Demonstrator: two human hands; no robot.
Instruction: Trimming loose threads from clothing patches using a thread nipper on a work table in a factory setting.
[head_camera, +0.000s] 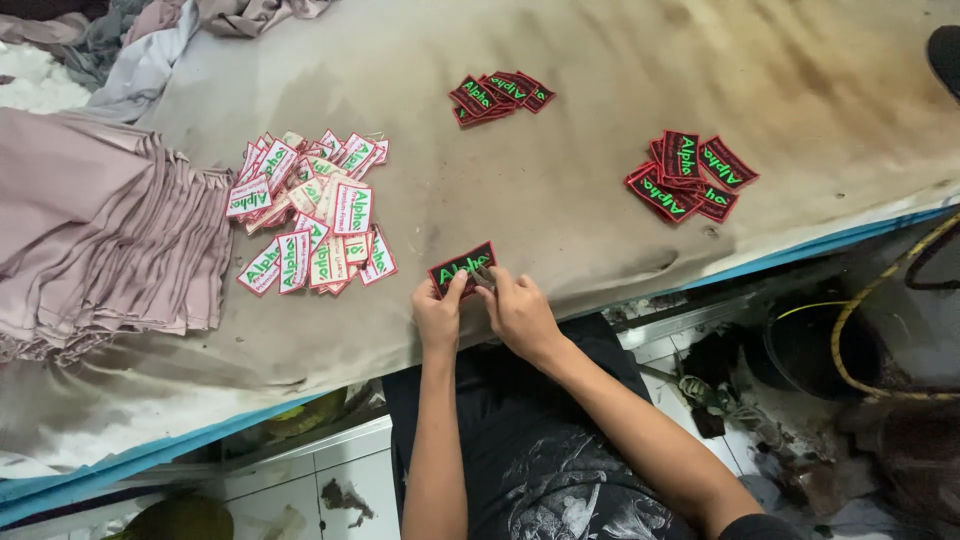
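Patch (461, 269): small dark rectangle, red stitched border, green lettering on the face. Lies face up and flat on the stained beige table (600, 60) near its front edge, long side tilted, right end higher than the left. Left hand (439, 316) pinches its lower left corner, thumb on top; right hand (517, 312) grips the right end, fingers covering that edge

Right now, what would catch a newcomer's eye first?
Both hands, left hand and right hand, pinch one dark patch at the table's near edge. A heap of pale patches lies to their left, beside folded mauve cloth; two dark piles sit farther back.
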